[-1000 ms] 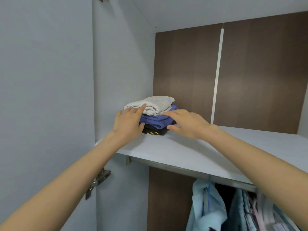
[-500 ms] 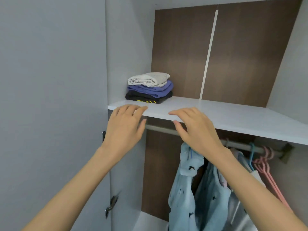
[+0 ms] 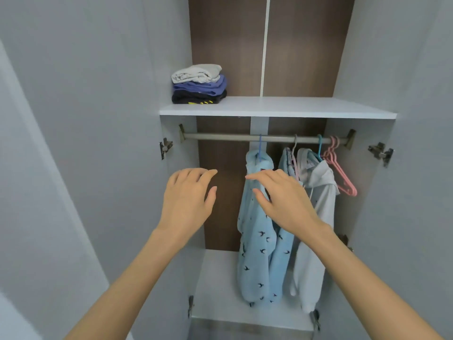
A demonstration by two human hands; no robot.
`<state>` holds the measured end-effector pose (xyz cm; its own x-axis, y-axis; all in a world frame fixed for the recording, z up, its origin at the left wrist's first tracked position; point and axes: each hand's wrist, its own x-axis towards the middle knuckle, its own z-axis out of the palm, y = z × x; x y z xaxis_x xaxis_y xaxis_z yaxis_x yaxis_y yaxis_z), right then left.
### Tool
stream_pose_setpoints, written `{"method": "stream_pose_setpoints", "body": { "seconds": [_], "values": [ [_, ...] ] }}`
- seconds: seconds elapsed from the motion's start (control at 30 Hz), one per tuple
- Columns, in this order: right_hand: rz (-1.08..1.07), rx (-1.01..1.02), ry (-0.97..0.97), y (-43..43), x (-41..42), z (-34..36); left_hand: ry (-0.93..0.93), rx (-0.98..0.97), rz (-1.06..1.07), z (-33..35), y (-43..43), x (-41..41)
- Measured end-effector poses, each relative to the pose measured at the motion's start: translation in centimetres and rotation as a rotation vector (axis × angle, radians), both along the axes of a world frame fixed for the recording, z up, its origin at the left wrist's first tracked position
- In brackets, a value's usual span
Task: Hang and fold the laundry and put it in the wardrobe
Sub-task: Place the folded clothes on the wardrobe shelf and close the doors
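A stack of folded clothes (image 3: 199,84), beige on blue on black, sits at the left end of the white wardrobe shelf (image 3: 294,107). Below it a rail (image 3: 220,137) carries a light blue bird-print garment (image 3: 255,241), a second blue one and a pale grey hoodie (image 3: 316,217) on hangers. My left hand (image 3: 187,200) and my right hand (image 3: 282,200) hover in front of the wardrobe, below the shelf, fingers relaxed and holding nothing. The right hand covers part of the blue garments.
Both wardrobe doors stand open, the left door (image 3: 73,168) and the right door (image 3: 421,168) flanking the opening. Empty pink hangers (image 3: 340,173) hang at the rail's right end. The white wardrobe floor (image 3: 215,290) lies below the hanging clothes.
Both hands left the folded stack, drew back off the shelf and sank below it. The view pulled back and down, showing the rail and hanging clothes.
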<state>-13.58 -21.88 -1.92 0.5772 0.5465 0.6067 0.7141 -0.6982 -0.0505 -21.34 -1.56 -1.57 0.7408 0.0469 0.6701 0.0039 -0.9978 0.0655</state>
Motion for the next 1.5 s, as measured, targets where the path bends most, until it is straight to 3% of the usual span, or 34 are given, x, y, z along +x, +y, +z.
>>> {"method": "stream_pose_setpoints", "body": {
  "seconds": [0.37,0.57,0.63,0.7,0.77,0.83,1.13,1.37,1.5],
  "values": [
    [0.043,-0.07,0.044,-1.2,-11.5,-4.3,0.016,-0.115,0.104,-4.4,-1.0,-13.6],
    [0.142,0.054,0.064,0.3,-16.0,-6.5,-0.057,-0.186,0.238,-6.6,0.5,-19.9],
    [0.175,0.188,0.16,2.0,-17.2,-7.1,-0.091,-0.286,0.234,-6.7,1.7,-21.2],
    [0.252,0.486,0.477,4.4,-18.3,-7.0,-0.115,-0.453,0.179,-6.5,3.3,-21.7],
    [0.325,0.795,0.782,7.4,-19.3,-6.5,-0.119,-0.744,0.099,-6.1,5.3,-21.6],
    [0.36,0.896,0.855,10.2,-19.6,-6.3,-0.089,-1.068,0.044,-5.7,7.3,-21.2],
    [0.373,0.779,0.867,20.7,-17.3,-8.6,0.002,-1.515,-0.129,-6.4,13.0,-17.3],
    [0.407,0.672,0.888,24.2,-15.4,-11.5,0.018,-1.488,-0.184,-7.3,13.9,-15.6],
    [0.435,0.75,0.824,24.5,-15.2,-12.9,0.067,-1.497,-0.217,-7.0,13.7,-15.6]
  ]
}}
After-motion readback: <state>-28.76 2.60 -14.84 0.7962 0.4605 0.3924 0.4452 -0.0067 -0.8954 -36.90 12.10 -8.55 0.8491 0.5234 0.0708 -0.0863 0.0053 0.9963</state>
